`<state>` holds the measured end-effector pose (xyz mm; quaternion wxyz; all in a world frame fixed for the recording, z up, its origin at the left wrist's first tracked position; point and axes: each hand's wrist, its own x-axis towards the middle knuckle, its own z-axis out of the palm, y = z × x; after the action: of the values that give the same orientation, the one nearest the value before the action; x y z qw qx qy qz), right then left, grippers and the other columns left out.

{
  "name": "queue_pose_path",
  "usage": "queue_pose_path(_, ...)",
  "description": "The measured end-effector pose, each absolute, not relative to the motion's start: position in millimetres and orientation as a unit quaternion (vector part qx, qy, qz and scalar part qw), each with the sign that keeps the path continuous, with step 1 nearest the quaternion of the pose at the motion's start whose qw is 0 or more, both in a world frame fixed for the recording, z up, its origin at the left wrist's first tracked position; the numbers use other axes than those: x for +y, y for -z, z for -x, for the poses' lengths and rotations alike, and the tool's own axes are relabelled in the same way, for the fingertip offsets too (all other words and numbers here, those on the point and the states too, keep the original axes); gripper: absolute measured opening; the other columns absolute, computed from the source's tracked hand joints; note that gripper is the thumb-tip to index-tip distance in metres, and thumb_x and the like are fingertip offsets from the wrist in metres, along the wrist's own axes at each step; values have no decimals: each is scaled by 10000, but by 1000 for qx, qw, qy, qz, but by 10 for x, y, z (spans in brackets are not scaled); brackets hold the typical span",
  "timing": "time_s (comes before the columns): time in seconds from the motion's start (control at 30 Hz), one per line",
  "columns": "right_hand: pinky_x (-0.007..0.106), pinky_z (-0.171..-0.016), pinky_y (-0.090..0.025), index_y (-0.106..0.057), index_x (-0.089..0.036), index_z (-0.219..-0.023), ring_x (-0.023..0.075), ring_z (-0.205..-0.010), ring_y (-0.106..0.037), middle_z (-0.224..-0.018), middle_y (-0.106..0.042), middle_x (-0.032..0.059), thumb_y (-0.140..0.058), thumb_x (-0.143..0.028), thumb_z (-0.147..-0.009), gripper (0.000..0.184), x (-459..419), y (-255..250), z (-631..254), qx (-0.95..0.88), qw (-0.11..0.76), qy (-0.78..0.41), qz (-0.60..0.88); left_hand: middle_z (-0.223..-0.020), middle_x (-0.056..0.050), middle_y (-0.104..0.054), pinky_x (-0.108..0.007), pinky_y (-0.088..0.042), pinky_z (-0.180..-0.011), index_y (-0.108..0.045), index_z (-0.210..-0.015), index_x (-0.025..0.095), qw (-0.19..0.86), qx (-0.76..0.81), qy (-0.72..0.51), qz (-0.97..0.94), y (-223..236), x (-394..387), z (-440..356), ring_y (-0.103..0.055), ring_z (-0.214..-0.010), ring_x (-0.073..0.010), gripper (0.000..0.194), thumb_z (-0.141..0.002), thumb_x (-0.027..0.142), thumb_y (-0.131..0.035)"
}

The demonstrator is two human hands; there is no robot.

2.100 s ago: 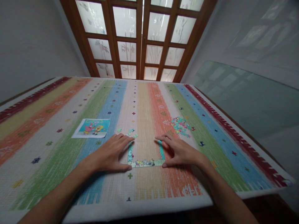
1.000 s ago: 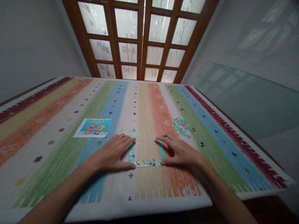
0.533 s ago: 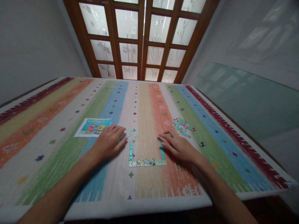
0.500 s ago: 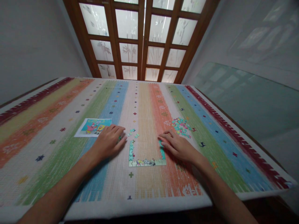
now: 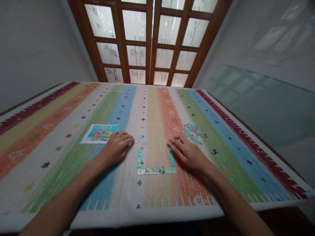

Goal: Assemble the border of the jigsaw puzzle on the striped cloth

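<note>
My left hand rests low over the cloth, fingers bent and thumb tucked beneath them. It appears closed on a small greenish puzzle piece, mostly hidden by the fingers. Several loose puzzle pieces lie just right of its fingertips. Between my hands is a partly joined jigsaw border, a U shape with a bottom row and two teal sides. My right hand is open, palm down, its fingers stretched out at the top of the border's right side. The picture sheet with cartoon figures lies behind my left hand.
A heap of mixed puzzle pieces lies beyond my right hand. The striped tablecloth covers the table up to its near edge. A glass panel leans along the right wall, and wooden doors stand behind the table.
My left thumb has drawn in under the fingers, and less of the green piece shows. My right hand stays almost in place. The whole view has shifted slightly.
</note>
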<state>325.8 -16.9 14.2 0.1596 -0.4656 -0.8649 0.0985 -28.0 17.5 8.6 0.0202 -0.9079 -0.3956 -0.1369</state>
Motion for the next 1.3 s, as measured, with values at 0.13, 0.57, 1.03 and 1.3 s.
queue_pose_path(0.13, 485, -931, -546, -621, -250, -1279, 296, -1070, -636, -1206, -617, 143, -369, -302, -1083, 323, -167, -153, -3249, -865, 175, -92, 461, -1208, -129, -716, -496, -457, -972, -584, -1323, 198, 36, -420, 147, 895, -101, 192, 315, -603, -1139, -300, 433, -942, 110, -399)
queue_pose_path(0.57, 528, -950, -528, -611, -273, -1348, 323, -1099, -622, -1213, -637, 139, -430, -300, -1057, 343, -161, -110, -3260, -857, 207, -74, 466, -1050, -97, -681, -478, -538, -945, -569, -1315, 218, 6, -519, 216, 827, -222, 349, 710, -648, -1011, -281, 427, -910, 175, -440)
queue_pose_path(1.03, 496, -900, -500, -670, -214, -1167, 309, -1043, -633, -1137, -669, 148, -423, -288, -1054, 282, -182, -147, -3208, -870, 186, -46, 455, -961, -88, -696, -483, -510, -921, -651, -1042, 212, 35, -497, 155, 853, -210, 350, 660, -615, -993, -301, 249, -886, 188, -460)
queue_pose_path(1.3, 452, -846, -499, -703, -197, -1113, 284, -979, -646, -1098, -689, 142, -462, -263, -1054, 257, -166, -97, -3224, -873, 215, -20, 436, -956, -84, -679, -440, -464, -902, -686, -952, 204, -42, -446, 121, 886, -241, 381, 767, -562, -1005, -284, 216, -865, 187, -489)
